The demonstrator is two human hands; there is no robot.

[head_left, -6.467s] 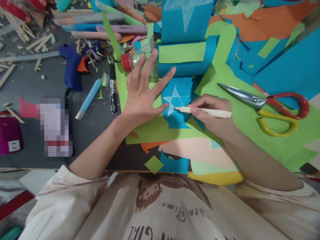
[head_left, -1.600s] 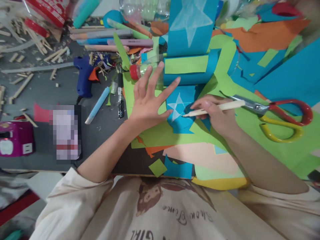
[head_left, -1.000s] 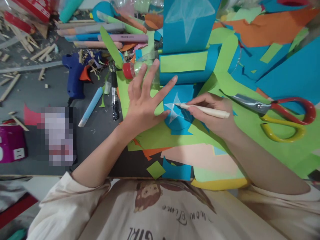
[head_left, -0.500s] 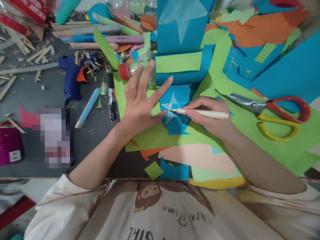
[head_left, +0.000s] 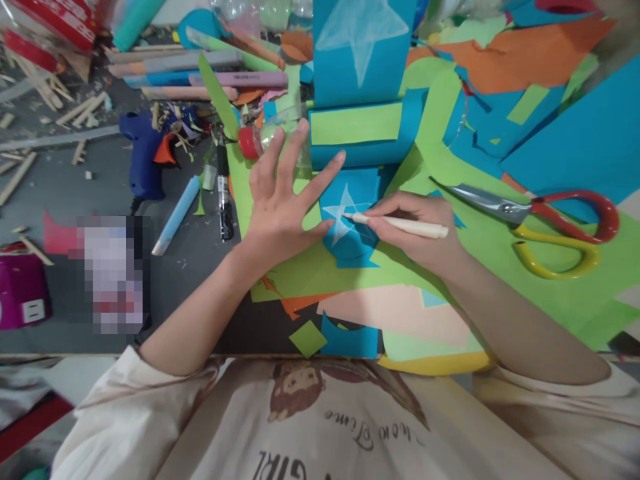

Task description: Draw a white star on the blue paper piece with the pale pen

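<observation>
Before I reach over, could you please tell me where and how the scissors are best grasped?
Probably by the red and yellow handles, from the person's right: the scissors lie loops outward, blades pointing left, tips near the right hand.

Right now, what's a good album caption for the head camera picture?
Right hand holds a cream marker at a white star on blue paper, left hand spread beside it.

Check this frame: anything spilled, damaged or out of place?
Yes, at the left: sticks and scraps are scattered over the dark table, some on or against the glue gun, which looks messy. Nothing seems wrong with the pale pen in the right hand.
</observation>
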